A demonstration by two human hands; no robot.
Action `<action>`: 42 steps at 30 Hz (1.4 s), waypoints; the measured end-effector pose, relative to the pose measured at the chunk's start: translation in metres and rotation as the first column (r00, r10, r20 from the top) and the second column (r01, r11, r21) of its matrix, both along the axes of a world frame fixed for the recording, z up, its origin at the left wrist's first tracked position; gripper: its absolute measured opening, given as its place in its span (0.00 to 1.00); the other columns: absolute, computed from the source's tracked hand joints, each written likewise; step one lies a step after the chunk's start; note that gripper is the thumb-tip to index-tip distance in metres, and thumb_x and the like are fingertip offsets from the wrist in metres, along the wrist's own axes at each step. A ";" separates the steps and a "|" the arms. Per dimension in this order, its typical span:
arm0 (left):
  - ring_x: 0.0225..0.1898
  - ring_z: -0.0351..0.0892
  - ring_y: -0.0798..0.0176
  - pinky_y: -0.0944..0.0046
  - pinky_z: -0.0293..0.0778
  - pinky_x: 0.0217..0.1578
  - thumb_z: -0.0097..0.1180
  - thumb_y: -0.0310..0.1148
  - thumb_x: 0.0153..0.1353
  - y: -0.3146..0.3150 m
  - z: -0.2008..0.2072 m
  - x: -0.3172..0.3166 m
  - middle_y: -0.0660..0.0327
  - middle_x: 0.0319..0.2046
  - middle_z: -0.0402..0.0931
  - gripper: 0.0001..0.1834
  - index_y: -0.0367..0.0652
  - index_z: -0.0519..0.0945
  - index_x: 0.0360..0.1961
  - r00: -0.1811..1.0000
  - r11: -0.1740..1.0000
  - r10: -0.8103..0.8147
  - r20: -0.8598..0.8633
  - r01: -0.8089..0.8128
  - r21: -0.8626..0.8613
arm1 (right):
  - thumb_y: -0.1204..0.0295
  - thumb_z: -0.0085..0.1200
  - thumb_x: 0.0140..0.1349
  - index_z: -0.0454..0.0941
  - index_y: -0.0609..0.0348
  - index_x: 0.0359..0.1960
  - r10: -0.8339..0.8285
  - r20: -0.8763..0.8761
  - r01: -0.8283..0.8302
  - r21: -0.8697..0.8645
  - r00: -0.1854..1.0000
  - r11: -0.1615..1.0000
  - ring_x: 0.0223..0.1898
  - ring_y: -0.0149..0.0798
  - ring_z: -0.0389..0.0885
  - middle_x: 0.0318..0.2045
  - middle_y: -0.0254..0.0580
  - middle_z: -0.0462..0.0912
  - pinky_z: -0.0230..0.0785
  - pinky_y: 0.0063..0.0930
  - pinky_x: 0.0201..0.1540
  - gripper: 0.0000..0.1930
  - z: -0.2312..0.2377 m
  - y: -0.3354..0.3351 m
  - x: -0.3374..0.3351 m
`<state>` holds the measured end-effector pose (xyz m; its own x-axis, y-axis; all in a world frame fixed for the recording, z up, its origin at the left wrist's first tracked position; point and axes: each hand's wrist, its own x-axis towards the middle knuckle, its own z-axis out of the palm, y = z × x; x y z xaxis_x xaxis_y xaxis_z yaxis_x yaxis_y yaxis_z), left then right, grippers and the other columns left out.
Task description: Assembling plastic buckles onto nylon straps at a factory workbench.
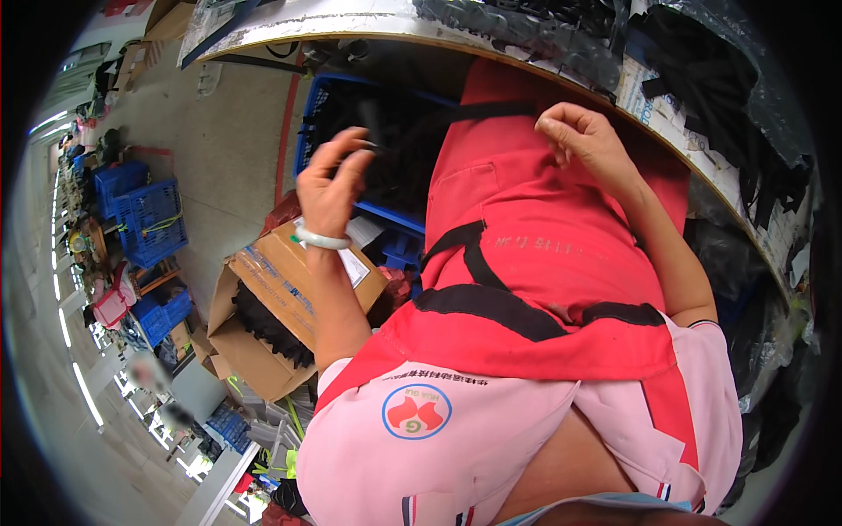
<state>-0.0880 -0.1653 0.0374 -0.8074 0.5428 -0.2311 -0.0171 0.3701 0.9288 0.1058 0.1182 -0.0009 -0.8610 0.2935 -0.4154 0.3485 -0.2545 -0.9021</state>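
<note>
Just right of the open cardboard box (279, 273), I have the left hand (329, 186) loosely curled, a gap between thumb and fingers, near a blurred dark piece (371, 117) over the blue crate (390, 216). A black strap (491, 111) crosses the red apron (535, 193) toward the right hand (583, 140), narrowly pinched; I cannot tell whether it holds anything.

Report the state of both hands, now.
Left hand: half curled; cannot tell whether it holds the blurred dark thing beside it.
Right hand: nearly closed; cannot tell whether it touches the black strap.
</note>
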 end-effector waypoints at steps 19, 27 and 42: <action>0.21 0.70 0.79 0.77 0.66 0.21 0.58 0.26 0.61 0.129 -0.028 0.086 0.70 0.22 0.76 0.17 0.39 0.78 0.53 0.780 0.912 -0.409 0.473 0.352 0.209 | 0.69 0.56 0.62 0.80 0.62 0.37 0.000 0.010 0.000 0.053 1.000 0.999 0.24 0.20 0.70 0.24 0.30 0.78 0.62 0.17 0.25 0.08 0.007 0.007 0.025; 0.18 0.69 0.76 0.75 0.63 0.19 0.49 0.39 0.70 0.145 -0.048 0.090 0.67 0.19 0.74 0.16 0.38 0.79 0.33 0.732 0.902 -0.431 0.527 0.337 0.270 | 0.71 0.58 0.60 0.80 0.62 0.36 -0.018 -0.217 0.185 0.784 0.976 0.592 0.35 0.41 0.79 0.32 0.43 0.80 0.71 0.29 0.40 0.08 0.026 0.057 0.064; 0.21 0.72 0.74 0.75 0.67 0.23 0.55 0.34 0.66 0.174 -0.057 0.103 0.62 0.24 0.77 0.12 0.34 0.80 0.43 0.590 0.893 -0.449 0.671 0.311 0.325 | 0.74 0.65 0.49 0.80 0.52 0.39 -0.182 -0.258 0.268 0.963 0.949 0.030 0.40 0.42 0.75 0.36 0.35 0.77 0.68 0.32 0.46 0.13 -0.018 0.085 0.137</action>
<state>0.0151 0.0088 -0.0194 -0.1353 0.8439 -0.5192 -0.5873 0.3537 0.7280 0.2427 0.2029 -0.0185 -0.6685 0.5741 0.4728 0.4142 0.8154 -0.4044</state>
